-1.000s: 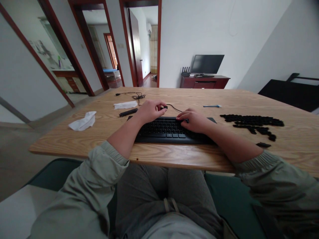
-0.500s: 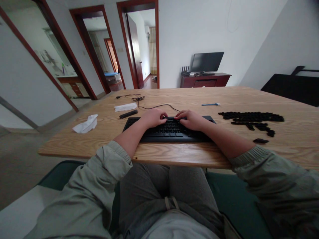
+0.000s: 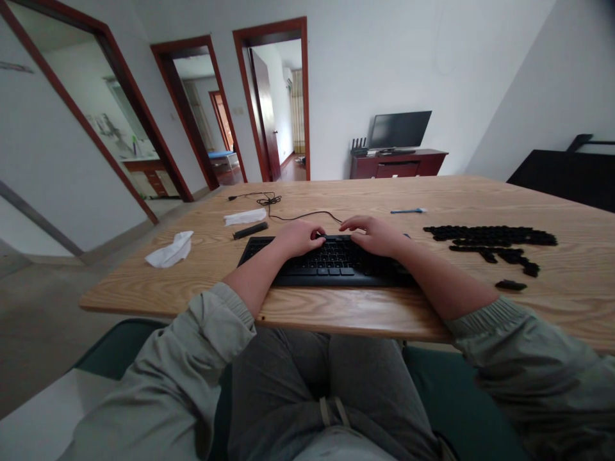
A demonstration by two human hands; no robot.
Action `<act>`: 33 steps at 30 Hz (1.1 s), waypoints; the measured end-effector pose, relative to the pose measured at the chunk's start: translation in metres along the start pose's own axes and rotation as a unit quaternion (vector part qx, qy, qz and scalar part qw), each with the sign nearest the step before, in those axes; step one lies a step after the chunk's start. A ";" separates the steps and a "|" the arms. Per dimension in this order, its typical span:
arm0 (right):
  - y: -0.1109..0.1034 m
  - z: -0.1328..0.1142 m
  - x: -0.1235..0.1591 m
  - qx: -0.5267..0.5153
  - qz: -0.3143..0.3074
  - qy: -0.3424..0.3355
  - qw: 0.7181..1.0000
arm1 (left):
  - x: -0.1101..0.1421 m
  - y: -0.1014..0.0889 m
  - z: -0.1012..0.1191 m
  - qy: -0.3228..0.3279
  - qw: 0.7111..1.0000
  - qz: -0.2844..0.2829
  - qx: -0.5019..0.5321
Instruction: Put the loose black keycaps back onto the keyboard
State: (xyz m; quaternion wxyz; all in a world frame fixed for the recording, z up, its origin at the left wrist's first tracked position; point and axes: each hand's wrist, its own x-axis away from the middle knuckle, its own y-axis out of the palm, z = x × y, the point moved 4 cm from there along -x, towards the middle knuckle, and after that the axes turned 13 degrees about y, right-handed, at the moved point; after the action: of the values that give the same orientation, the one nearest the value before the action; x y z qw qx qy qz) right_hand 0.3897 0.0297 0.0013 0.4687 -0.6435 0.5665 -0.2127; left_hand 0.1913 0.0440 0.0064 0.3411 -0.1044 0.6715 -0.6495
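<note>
A black keyboard [image 3: 331, 261] lies on the wooden table [image 3: 336, 307] in front of me. My left hand [image 3: 298, 238] rests on its back rows with the fingers curled and pinched on a small black keycap [image 3: 319, 236]. Just to the right, my right hand [image 3: 375, 234] lies over the keys, fingers stretched out toward the left hand and holding nothing. The fingertips of the two hands are a short gap apart. Rows of loose black keycaps [image 3: 490, 238] lie on the table to the right of the keyboard.
Left of the keyboard are a crumpled white tissue [image 3: 170, 251], a second tissue [image 3: 245, 217] and a short black tool [image 3: 250, 230]. The keyboard's cable [image 3: 269, 202] coils behind it. A thin blue tool [image 3: 408, 210] lies further back. Open doorways and a TV stand are beyond.
My left hand came down from behind the keyboard onto its back rows with the keycap. My right hand shifted toward the back row. The view also moved a little.
</note>
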 end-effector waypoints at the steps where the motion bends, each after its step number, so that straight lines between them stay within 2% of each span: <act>1: 0.000 -0.002 0.000 0.003 -0.003 -0.020 1.000 | -0.001 0.000 0.001 0.004 1.000 0.002 0.003; 4: 0.002 -0.004 0.000 0.022 -0.024 -0.059 0.998 | -0.003 0.001 0.005 0.011 1.000 0.007 0.016; 8: 0.008 -0.007 0.001 0.054 -0.044 -0.080 0.994 | -0.005 0.002 0.008 0.013 1.000 0.000 0.018; 12: 0.008 -0.011 0.001 0.062 -0.007 -0.063 0.996 | -0.004 0.004 0.006 0.024 0.999 0.003 0.031; 14: 0.007 -0.014 0.000 0.028 0.013 -0.038 0.999 | -0.004 0.005 0.006 0.040 0.998 0.017 0.044; 17: 0.009 -0.017 -0.003 -0.098 0.017 -0.017 0.995 | -0.004 0.002 0.007 0.067 0.994 0.055 0.067; 20: 0.012 -0.017 -0.007 -0.231 0.022 -0.004 0.973 | -0.004 -0.002 0.011 0.080 0.989 0.094 0.087; 22: 0.014 -0.015 -0.009 -0.281 0.018 0.005 0.959 | -0.003 -0.005 0.014 0.086 0.986 0.108 0.098; 26: 0.016 -0.012 -0.010 -0.309 -0.010 0.007 0.951 | -0.002 -0.009 0.018 0.064 0.982 0.127 0.122; 30: 0.016 -0.012 -0.009 -0.277 -0.034 -0.033 0.960 | 0.000 -0.012 0.017 0.037 0.976 0.153 0.150; 33: 0.015 -0.013 -0.008 -0.255 -0.025 -0.048 0.965 | 0.001 -0.014 0.013 0.017 0.972 0.161 0.169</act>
State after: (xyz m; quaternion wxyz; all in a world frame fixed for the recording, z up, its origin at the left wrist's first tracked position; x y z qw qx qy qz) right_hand 0.3692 0.0340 -0.0035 0.3106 -0.7654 0.5621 -0.0417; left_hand 0.1939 0.0308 0.0203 0.4424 0.0755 0.5656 -0.6918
